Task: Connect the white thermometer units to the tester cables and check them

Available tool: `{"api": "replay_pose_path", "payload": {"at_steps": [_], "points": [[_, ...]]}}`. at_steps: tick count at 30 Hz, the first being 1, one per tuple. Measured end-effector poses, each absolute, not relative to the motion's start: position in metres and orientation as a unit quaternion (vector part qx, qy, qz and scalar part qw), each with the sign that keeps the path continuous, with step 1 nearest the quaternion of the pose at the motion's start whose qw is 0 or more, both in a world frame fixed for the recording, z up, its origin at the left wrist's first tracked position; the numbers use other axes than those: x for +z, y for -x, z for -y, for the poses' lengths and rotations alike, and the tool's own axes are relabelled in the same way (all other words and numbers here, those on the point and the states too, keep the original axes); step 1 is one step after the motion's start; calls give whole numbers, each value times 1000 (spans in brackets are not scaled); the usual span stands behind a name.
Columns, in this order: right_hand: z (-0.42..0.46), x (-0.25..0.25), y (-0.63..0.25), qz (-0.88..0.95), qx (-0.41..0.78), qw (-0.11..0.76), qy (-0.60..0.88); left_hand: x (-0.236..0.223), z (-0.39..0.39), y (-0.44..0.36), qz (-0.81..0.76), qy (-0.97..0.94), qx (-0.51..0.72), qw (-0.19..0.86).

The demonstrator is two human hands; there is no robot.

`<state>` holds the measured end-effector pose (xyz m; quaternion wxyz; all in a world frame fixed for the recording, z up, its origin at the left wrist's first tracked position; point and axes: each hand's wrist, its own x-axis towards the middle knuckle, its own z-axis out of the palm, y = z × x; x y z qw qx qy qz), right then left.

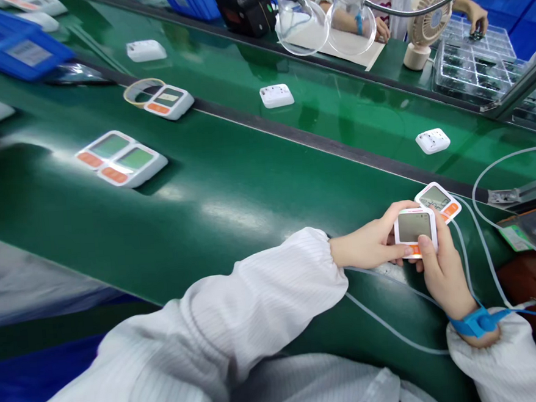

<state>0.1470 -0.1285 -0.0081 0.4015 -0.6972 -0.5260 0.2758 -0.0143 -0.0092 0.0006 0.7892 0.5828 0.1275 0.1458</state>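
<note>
Both my hands grip one small white device with a grey screen and an orange button strip [414, 230] at the near right of the green conveyor belt [231, 197]. My left hand [372, 243] pinches its left side, thumb and fingers closed on it. My right hand [442, 268] wraps its right edge and underside; a blue wrist strap [476, 321] circles that wrist. A second identical device [439, 201] lies just behind it, touching or nearly touching the held one.
Two paired devices [120, 157] and another one with a tape ring [169, 101] lie on the belt to the left. White units [276, 95] [433, 140] ride the far lane. A person across sits by a small fan [425, 21] and clear trays [474, 64]. Grey cables [483, 253] trail right.
</note>
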Motion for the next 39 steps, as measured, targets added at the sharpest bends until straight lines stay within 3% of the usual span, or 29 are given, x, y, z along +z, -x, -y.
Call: {"api": "replay_pose_path", "payload": {"at_steps": [39], "points": [[128, -6, -147, 537, 261, 394, 699, -4, 11, 12, -121, -565, 162, 800]]}}
